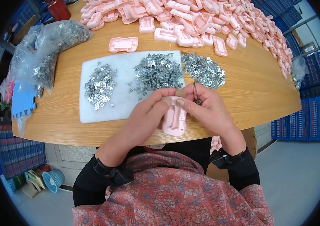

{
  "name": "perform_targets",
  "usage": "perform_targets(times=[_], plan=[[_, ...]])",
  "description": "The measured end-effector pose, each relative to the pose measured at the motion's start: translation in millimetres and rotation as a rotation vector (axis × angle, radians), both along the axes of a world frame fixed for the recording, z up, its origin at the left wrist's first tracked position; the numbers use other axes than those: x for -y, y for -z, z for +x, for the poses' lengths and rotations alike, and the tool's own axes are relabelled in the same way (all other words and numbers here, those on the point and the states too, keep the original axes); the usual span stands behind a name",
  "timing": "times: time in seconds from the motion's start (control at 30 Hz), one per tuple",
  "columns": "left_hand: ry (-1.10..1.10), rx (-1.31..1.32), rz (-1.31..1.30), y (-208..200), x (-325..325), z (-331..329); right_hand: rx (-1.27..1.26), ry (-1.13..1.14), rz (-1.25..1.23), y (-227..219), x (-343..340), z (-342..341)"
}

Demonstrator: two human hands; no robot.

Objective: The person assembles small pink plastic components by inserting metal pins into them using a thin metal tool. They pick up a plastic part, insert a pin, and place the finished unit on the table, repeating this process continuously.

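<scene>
Holding a pink case above the near part of the table. Pinching its far end narrowly with the left hand; closing the right hand on that end too, with a thin metal tool between fingers. Beyond, facing metal bits on a white sheet, then piled pink shells.

A pale pink shell with rounded corners is held between the left hand and the right hand, its hollow side turned up, its long recesses exposed, its far end partly covered. A slim, dark tool is held in the right hand, just beside the shell's far end.
</scene>
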State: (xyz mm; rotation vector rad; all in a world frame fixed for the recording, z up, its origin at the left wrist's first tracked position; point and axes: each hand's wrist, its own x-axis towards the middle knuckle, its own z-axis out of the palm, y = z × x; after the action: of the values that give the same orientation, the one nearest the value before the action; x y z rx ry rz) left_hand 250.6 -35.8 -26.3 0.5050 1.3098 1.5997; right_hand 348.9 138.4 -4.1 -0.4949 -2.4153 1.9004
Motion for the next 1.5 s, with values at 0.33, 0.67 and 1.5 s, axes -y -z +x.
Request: perform_targets(times=[0.33,0.67,1.5], plan=[[-0.028,-0.158,-0.008,1.8,13.3,-13.3,-0.100,0.121,-0.177,-14.8,15.6,1.7],[-0.075,0.573,0.373,7.6,23.4,-15.2,-0.438,-0.041,0.044,0.6,43.0,1.7],[-0.249,-0.002,0.031,1.3,2.2,4.7,-0.605,0.014,0.614,-3.3,53.0,5.3]])
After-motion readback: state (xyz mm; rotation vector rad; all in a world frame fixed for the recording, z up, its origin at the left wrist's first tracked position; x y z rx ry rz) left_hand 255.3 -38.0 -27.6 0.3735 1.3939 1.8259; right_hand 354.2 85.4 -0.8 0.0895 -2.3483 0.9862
